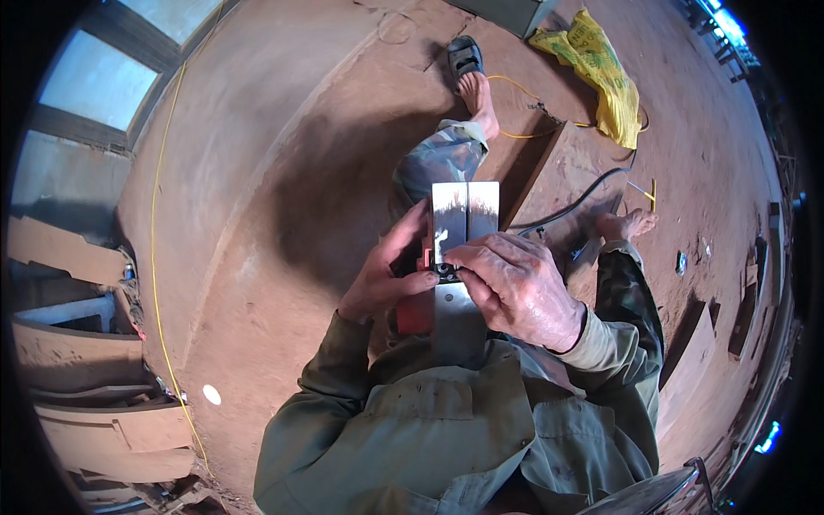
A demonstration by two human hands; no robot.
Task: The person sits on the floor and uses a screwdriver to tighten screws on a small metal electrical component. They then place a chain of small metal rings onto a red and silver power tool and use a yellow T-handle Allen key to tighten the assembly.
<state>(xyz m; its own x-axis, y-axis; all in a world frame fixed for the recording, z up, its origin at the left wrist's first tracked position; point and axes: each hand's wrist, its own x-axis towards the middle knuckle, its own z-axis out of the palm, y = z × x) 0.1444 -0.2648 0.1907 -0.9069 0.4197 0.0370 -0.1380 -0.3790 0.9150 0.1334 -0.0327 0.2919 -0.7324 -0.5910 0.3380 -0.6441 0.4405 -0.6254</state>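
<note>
An electric hand planer (483,202) rests upside down at my lap, its metal sole facing up. The sole has a V-shaped groove line along it, and red casing shows at the left side. My left hand (386,273) is closed around the planer's left side, with the thumb near the dark cutter gap (445,273). Above that gap, my right hand (525,281) is closed, thumb and fingertips pinched together at the cutter. Whatever the right fingers hold, if anything, is hidden or too small to name.
A wooden board (549,184) lies beyond the planer, with a black cable (584,202) across it. Farther off is a yellow sack (605,81). Curved wooden pieces (77,348) are piled at the left, near a yellow cord (154,232). Timber pieces (691,348) lie at the right.
</note>
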